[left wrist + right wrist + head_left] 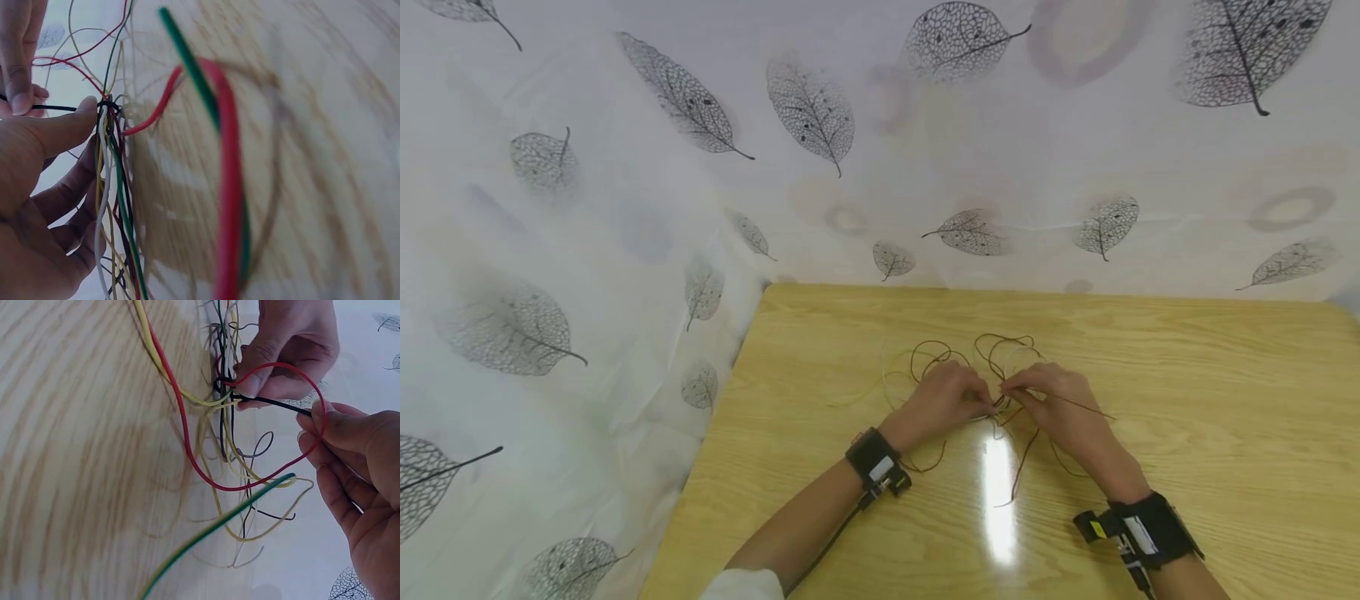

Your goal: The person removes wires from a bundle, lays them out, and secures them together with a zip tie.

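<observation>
A bundle of thin coloured wires (112, 181) in white, yellow, green, red and black lies between the two hands over the table. My left hand (943, 398) pinches the bundle, its thumb beside a turn of black wire around it. My right hand (1060, 408) pinches the free length of that black wire (275, 403) between thumb and fingers. The black wire runs straight from one hand to the other. A red wire (187, 434) makes a wide loop in front of the bundle in the right wrist view. A green wire end (187, 69) sticks up close to the left wrist camera.
The wood-grain table (1225, 400) extends around both hands. Loose wire loops (1007, 342) spread beyond the hands, and wire ends (1018, 479) trail toward the near side. A pale sheet with leaf prints (865, 192) hangs behind and to the left. Each wrist carries a strapped camera (1150, 533).
</observation>
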